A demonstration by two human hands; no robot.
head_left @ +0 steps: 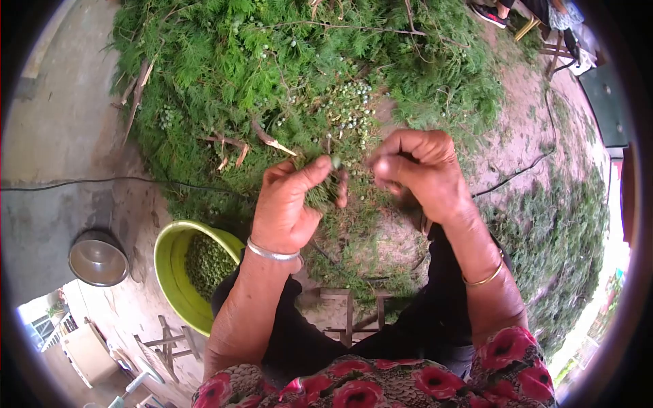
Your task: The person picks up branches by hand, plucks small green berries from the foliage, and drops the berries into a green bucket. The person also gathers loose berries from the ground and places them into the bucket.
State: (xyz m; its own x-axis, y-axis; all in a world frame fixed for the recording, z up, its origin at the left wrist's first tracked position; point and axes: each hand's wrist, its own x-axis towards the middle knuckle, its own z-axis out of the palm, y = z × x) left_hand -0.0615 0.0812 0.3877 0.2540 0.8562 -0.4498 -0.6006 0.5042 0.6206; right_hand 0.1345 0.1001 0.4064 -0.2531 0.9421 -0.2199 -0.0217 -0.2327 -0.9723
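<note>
My left hand (284, 212), with a silver bangle at its wrist, is closed on a green conifer sprig (320, 197). A small pale-green seed cone (335, 162) shows at its thumb tip. To the right, my right hand (430, 173) is pinched closed, slightly blurred; what its fingertips hold, if anything, cannot be made out. Loose blue-green seed cones (350, 102) lie beyond both hands, among a large heap of cut conifer branches (224, 75). By my left forearm stands a yellow-green bucket (163, 255) with many small green cones (209, 264) inside.
A metal bowl (99, 258) sits on the ground at left. Black cable (122, 179) crosses the floor there. Broken sticks (272, 138) poke from the heap. A small wooden stool (166, 343) stands lower left. Another person's shoe (490, 15) shows at upper right. More greenery (551, 238) covers the right side.
</note>
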